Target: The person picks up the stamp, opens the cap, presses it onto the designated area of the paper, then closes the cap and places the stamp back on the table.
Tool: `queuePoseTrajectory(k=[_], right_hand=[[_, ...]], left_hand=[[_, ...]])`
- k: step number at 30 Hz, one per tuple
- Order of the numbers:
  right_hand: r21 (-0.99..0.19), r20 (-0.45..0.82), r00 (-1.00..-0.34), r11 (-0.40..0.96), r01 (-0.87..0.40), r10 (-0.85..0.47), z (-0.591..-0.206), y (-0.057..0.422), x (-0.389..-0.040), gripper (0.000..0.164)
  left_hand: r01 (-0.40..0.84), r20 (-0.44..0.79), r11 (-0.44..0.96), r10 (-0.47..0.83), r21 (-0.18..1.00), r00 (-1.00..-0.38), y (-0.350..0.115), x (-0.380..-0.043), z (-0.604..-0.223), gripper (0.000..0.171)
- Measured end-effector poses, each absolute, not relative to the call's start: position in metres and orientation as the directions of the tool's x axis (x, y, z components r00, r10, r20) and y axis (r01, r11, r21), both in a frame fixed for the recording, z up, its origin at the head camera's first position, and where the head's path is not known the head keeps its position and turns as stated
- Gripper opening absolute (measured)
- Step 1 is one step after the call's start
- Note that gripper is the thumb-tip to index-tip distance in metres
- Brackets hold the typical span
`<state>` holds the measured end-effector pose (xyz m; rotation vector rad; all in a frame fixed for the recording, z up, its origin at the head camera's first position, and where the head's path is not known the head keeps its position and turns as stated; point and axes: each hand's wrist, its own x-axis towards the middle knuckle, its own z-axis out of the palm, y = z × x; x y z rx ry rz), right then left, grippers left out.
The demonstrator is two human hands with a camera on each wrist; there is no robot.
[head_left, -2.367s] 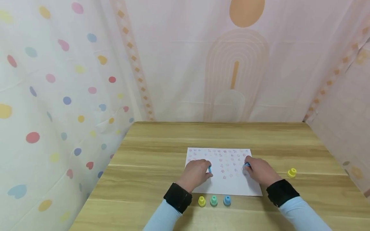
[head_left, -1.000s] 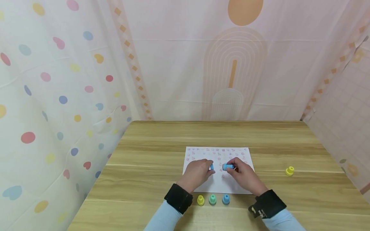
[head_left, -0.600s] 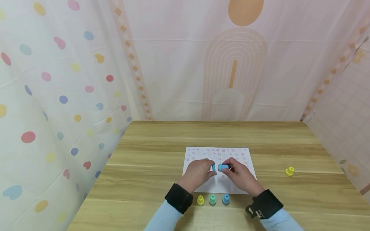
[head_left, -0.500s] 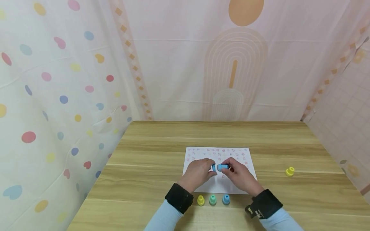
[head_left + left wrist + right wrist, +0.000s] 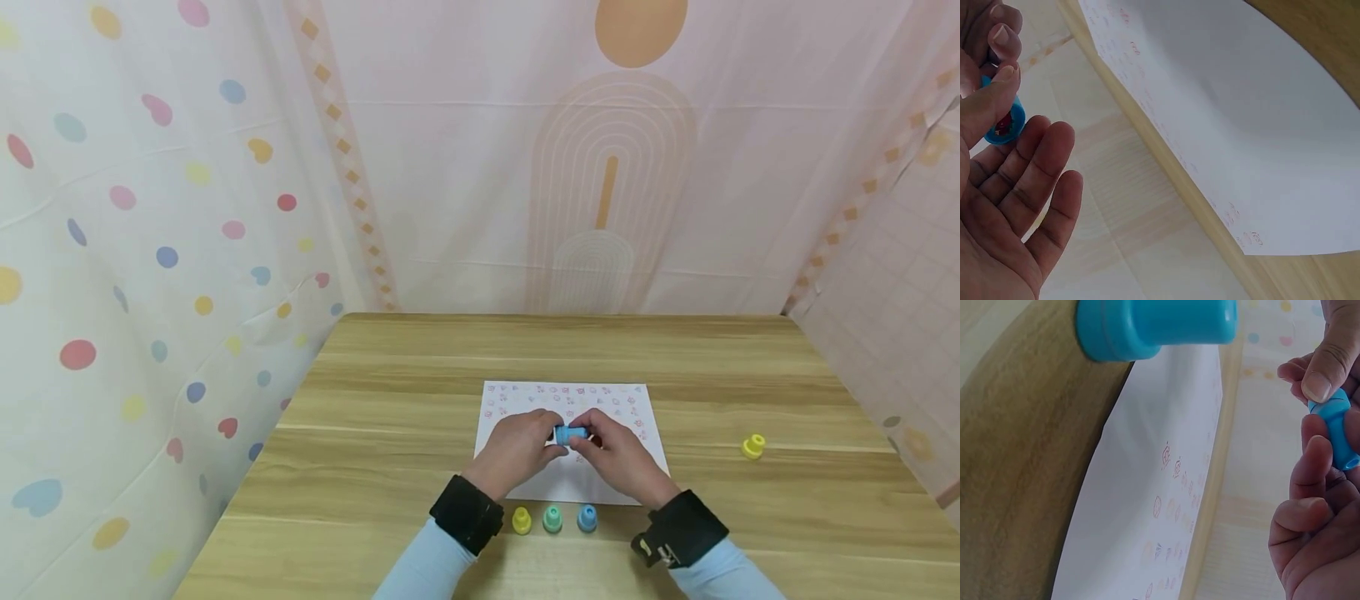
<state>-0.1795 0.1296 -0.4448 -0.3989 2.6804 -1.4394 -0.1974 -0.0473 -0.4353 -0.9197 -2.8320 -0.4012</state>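
Note:
A small light-blue toy stamp (image 5: 573, 435) is held sideways between both hands, over a white sheet of paper (image 5: 577, 487) printed with rows of little stamped figures. My left hand (image 5: 516, 450) pinches the stamp's blue cap (image 5: 1330, 405) between thumb and fingers. From the other side my right hand (image 5: 624, 457) grips the narrower body (image 5: 1339, 436). Cap and body meet in one line in the head view. The left wrist view shows a reddish picture inside a blue round end (image 5: 1005, 130); the left hand's other fingers (image 5: 1054, 156) extend loosely.
In front of the paper stand a yellow stamp (image 5: 521, 521), a green stamp (image 5: 552, 519) and a blue stamp (image 5: 587, 518) in a row. Another yellow stamp (image 5: 753, 446) stands right of the paper on the wooden table (image 5: 375, 467). Patterned curtains (image 5: 465, 167) hang behind.
My right hand has come in leftward from the paper's right side, turning the stamp sideways. The gap between stamp and cap has closed; my left hand has barely moved.

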Motion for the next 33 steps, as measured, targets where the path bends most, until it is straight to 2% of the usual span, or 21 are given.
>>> queuePoseTrajectory(k=[6,18,26,33], right_hand=[[-0.846,0.063,-0.964,0.499,-0.189,-0.259,-0.444,0.129,-0.180,0.007],[-0.846,0.041,-0.976,0.513,-0.148,-0.213,-0.443,0.128,-0.179,0.006],[-0.822,0.044,-0.983,0.552,-0.138,-0.179,-0.445,0.133,-0.179,0.010],[-0.818,0.050,-0.987,0.561,-0.129,-0.153,-0.445,0.144,-0.180,0.013]], left_hand=[[0.601,0.217,0.762,0.561,0.240,-0.798,-0.046,-0.196,-0.432,0.023],[0.632,0.214,0.751,0.597,0.192,-0.773,-0.046,-0.195,-0.431,0.023],[0.578,0.150,0.799,0.559,0.168,-0.816,-0.048,-0.195,-0.434,0.056],[0.522,0.154,0.841,0.502,0.145,-0.851,-0.052,-0.198,-0.440,0.057]])
